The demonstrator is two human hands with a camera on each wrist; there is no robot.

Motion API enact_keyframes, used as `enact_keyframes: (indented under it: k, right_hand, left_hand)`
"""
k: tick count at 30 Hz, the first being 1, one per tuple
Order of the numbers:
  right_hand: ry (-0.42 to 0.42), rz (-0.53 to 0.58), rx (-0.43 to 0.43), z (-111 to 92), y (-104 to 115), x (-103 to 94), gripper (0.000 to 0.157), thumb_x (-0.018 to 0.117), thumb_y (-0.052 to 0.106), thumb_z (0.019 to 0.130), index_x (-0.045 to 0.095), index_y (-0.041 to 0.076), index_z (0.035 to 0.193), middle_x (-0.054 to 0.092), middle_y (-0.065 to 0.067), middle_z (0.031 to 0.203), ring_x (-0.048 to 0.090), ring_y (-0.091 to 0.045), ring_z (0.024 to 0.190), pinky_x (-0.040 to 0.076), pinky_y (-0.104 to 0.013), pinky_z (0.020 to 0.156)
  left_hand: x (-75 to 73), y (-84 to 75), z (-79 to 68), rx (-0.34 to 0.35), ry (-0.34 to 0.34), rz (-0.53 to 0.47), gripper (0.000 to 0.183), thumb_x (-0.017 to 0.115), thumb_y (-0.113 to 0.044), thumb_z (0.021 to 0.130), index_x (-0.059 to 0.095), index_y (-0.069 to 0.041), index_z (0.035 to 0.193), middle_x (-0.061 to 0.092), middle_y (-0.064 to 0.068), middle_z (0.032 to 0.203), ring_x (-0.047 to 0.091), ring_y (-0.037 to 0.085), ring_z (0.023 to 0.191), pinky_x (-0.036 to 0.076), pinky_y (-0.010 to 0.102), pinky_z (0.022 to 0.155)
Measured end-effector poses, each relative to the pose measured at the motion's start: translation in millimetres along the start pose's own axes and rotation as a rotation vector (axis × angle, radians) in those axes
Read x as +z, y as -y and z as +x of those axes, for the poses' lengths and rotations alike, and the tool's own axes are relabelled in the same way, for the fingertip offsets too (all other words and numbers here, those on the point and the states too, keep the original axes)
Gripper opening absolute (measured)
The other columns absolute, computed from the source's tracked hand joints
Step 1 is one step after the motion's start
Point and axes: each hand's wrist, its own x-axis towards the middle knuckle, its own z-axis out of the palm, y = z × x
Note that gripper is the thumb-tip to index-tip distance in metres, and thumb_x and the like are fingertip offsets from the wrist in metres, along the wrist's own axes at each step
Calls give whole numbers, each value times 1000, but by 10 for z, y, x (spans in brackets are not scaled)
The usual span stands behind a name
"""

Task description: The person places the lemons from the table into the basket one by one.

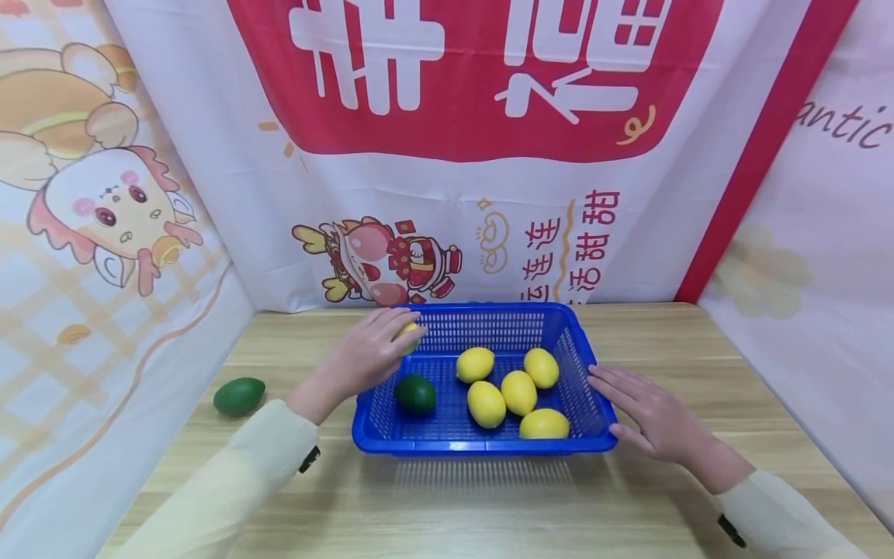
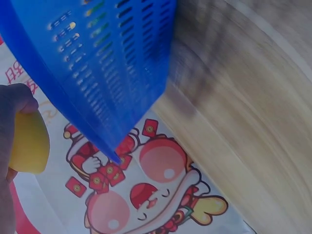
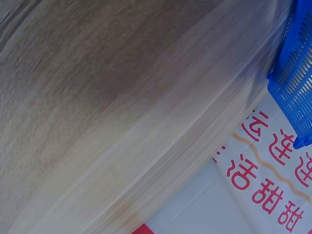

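My left hand [image 1: 370,349] grips a yellow lemon [image 1: 408,334] above the back left corner of a blue plastic basket [image 1: 482,446]. In the left wrist view the same lemon [image 2: 30,144] shows between the fingers and thumb, beside the basket wall [image 2: 105,63]. Inside the basket lie several more lemons [image 1: 486,404], mostly to the right, and a dark green oval fruit [image 1: 415,394] on the left. With fingers extended, my right hand [image 1: 653,411] touches the basket's right rim. The right wrist view shows only the basket's edge [image 3: 295,83], not the hand.
Left of the basket, a second dark green oval fruit [image 1: 240,397] lies on the wooden table [image 1: 489,512]. A printed white and red cloth [image 1: 447,178] hangs behind the table, and patterned cloths [image 1: 168,349] stand along both sides.
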Motion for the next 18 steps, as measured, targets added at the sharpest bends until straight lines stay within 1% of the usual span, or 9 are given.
enact_keyframes:
  k: [5, 13, 18]
  right_hand:
    - [29, -3, 26, 0, 13, -15, 61, 54, 46, 96, 50, 4, 141, 46, -10, 147, 43, -26, 134, 12, -20, 113]
    - [32, -4, 22, 6, 19, -19, 61, 55, 45, 96, 50, 4, 141, 46, -11, 146, 43, -27, 133, 13, -21, 113]
    - [37, 22, 15, -3, -2, -8, 61, 56, 41, 95, 49, 3, 142, 45, -12, 147, 41, -27, 135, 13, -22, 115]
  left_hand:
    - [46, -37, 94, 31, -2, -15, 43, 73, -5, 81, 60, -7, 123, 60, 18, 128, 53, 33, 121, 41, 46, 104]
    - [108, -89, 164, 24, 75, -37, 40, 71, -6, 85, 61, -9, 123, 59, 16, 131, 53, 30, 123, 42, 43, 105]
    - [153, -102, 192, 25, 99, -37, 39, 70, -7, 85, 62, -9, 124, 58, 15, 131, 52, 30, 123, 41, 43, 105]
